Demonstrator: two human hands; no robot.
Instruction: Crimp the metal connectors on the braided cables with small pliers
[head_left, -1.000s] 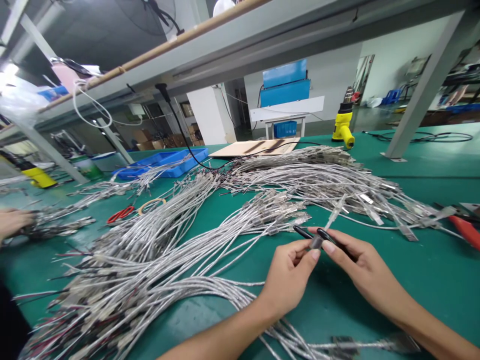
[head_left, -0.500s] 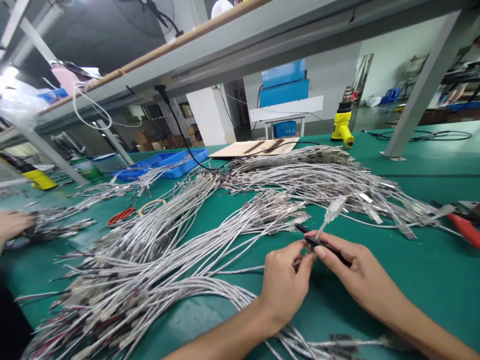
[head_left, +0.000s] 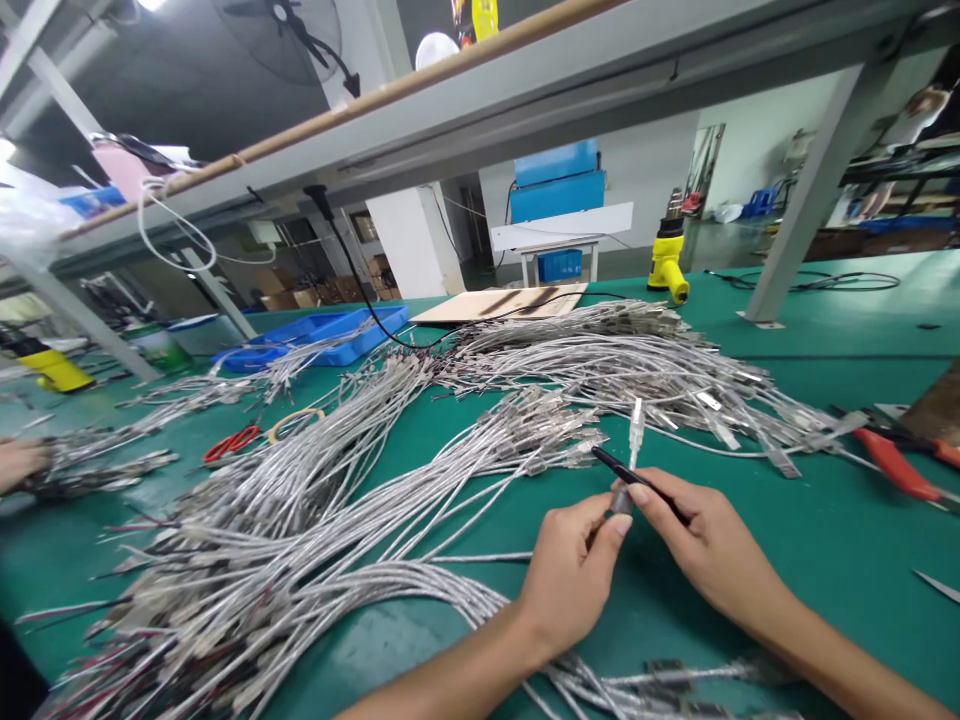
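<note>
My left hand [head_left: 574, 565] is closed, with thumb and fingertips pinching a silver USB cable just below its plug. The cable's clear-moulded USB plug [head_left: 636, 432] points up above the fingers. A short grey sleeve [head_left: 622, 499] shows at the pinch. My right hand [head_left: 701, 520] is closed around black tweezers [head_left: 619, 465], whose tips reach left across the cable by the plug. Beside my left hand lies a bundle of silver braided cables [head_left: 420, 490]. Part of the held cable is hidden behind my left hand.
More cable bundles [head_left: 600, 350] lie behind my hands. Red-handled pliers [head_left: 900, 465] are at the right, red scissors [head_left: 232, 443] at the left. A blue tray [head_left: 352, 345] and a yellow heat gun [head_left: 667, 262] stand farther back. Another person's hand [head_left: 21, 463] is at the left edge.
The USB plug has turned from leaning right to nearly upright. The tweezers have shifted slightly against the cable. The whole view has moved a little, showing more of the pliers.
</note>
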